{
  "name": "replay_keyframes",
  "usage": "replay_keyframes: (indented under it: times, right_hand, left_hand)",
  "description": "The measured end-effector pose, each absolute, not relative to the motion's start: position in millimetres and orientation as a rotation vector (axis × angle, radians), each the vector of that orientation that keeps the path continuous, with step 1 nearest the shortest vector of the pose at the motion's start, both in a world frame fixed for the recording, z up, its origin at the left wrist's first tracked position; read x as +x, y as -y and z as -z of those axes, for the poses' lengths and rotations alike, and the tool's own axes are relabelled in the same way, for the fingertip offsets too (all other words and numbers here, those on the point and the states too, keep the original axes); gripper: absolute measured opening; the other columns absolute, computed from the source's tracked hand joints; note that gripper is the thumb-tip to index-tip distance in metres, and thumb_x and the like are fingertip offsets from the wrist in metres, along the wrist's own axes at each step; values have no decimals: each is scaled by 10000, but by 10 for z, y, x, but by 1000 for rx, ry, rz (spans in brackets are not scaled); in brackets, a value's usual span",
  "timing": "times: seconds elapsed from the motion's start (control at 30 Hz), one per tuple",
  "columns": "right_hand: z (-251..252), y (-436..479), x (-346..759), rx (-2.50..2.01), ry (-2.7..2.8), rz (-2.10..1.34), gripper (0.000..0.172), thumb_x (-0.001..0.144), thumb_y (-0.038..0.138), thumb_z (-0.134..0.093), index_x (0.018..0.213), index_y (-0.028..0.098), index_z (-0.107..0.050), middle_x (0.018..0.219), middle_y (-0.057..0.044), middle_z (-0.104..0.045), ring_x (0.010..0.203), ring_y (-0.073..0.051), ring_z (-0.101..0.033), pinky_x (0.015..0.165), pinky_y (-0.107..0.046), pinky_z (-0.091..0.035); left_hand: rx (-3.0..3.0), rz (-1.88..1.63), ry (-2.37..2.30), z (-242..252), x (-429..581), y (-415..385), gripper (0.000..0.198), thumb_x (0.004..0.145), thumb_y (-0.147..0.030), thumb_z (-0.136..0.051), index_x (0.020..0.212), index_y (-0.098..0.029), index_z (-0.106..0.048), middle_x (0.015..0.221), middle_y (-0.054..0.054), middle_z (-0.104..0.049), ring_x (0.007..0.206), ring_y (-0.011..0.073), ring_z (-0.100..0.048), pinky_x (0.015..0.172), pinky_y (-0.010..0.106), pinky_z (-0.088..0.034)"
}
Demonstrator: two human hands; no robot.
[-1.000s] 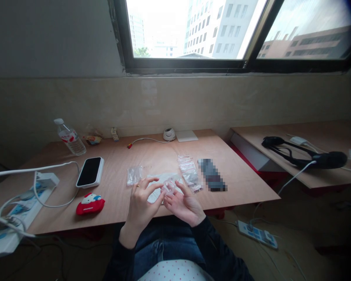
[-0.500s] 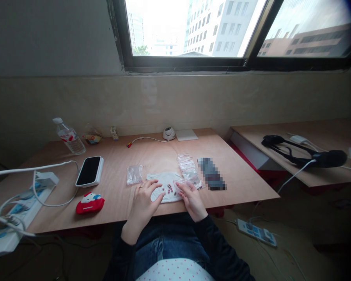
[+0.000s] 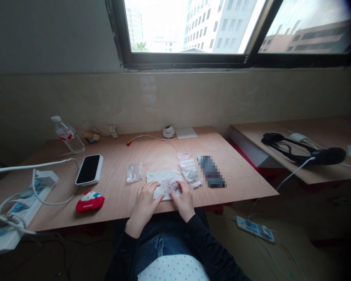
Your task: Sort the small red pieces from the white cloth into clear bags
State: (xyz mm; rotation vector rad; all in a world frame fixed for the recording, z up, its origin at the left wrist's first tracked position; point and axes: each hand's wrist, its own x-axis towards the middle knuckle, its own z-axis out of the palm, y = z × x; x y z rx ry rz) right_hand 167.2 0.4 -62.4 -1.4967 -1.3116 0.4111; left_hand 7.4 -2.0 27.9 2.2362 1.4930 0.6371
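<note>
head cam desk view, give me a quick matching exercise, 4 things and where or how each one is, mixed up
Things
1. plastic water bottle
2. black smartphone
3. red Hello Kitty pouch
4. white sheet

Places and states
A. under the left hand and the right hand
B. at the front edge of the desk, left of both hands
C. lying flat, screen up
D. at the back left of the desk

Right pairs: 1-D, 2-C, 3-B, 4-A
</note>
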Motion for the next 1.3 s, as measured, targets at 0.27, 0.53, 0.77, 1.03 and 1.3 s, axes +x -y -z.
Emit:
replay_keyframes:
  times: [0.27,0.53,0.77,1.03,1.3]
  right_hand:
    - [607,6,1678,-1497,1335,-420,321,672,179,-614,987,139,-571,947,-99,-563,902,-244,-549,831,-400,-471]
    - [596,21,1678,-1483,1327,-433,458,683,222,-653,1117,140,-534,1015,-123,-571,944,-257,-554,859,-418,-471]
    - [453,83,1631,-1470,1422,-355,486,714,230,-643,1179,154,-523,1069,-127,-581,1030,-265,-529,911,-427,-444]
    - [384,118,1516,-1433,1493,-382,337,758,200,-582,1093,176,-606,1058,-115,-608,1038,-257,-532,912,-424,-445]
    - [338,131,1498,-1385,1451,-428,338,757,235,-595,1091,197,-621,1045,-99,-649,1026,-256,-560,923,-428,-439]
  left_hand:
    - [2169,-606,-1528,-274,151,17,305,837,-264,-504,1106,-159,-601,926,92,-709,831,224,-652,782,333,-468]
    - [2063,-667,-1596,-323,169,21,307,832,-266,-511,1114,-192,-609,866,71,-721,779,201,-668,689,275,-476]
    - [2007,-735,-1649,-416,178,56,314,827,-276,-530,1118,-187,-607,845,65,-726,774,203,-669,685,277,-480]
    - [2053,-790,-1646,-482,192,89,296,821,-268,-543,1098,-188,-614,798,58,-720,763,198,-665,709,287,-487]
    - [1960,-903,-1526,-487,200,94,297,812,-318,-567,1075,-189,-618,817,63,-718,782,210,-670,725,298,-503]
